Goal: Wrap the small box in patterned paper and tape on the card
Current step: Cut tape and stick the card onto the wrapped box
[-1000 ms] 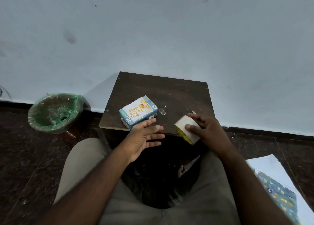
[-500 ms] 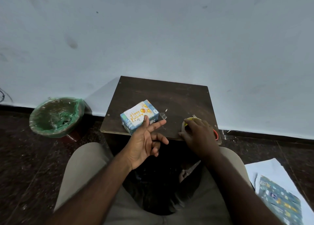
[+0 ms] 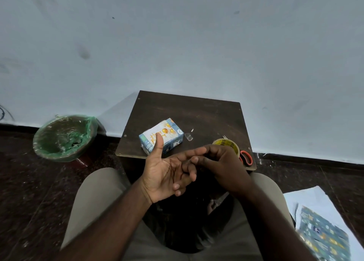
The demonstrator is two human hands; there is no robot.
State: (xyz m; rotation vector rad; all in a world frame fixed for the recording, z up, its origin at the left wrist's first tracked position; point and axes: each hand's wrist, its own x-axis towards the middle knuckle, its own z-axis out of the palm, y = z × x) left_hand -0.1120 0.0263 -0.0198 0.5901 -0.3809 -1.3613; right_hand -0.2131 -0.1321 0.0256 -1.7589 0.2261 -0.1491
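Observation:
The small box (image 3: 173,142), wrapped in blue patterned paper, lies on the dark wooden table (image 3: 197,111) with a white "Happy Birthday" card (image 3: 167,129) on its top. My left hand (image 3: 167,174) is held palm up in front of the box, fingers straight, thumb raised over the box's near side. My right hand (image 3: 226,166) has curled fingers that meet the tip of my left index finger; whether anything is pinched there is hidden. The tape roll (image 3: 226,143) lies flat on the table just behind my right hand.
Orange-handled scissors (image 3: 247,158) lie at the table's near right corner. A small clear scrap of tape (image 3: 188,136) sits right of the box. A green-lined bin (image 3: 63,138) stands on the floor at left. Spare patterned paper (image 3: 323,239) lies on the floor at lower right.
My right hand put the tape roll down on the table and came over to my left fingertips. My left hand turned palm up and drew back from the box.

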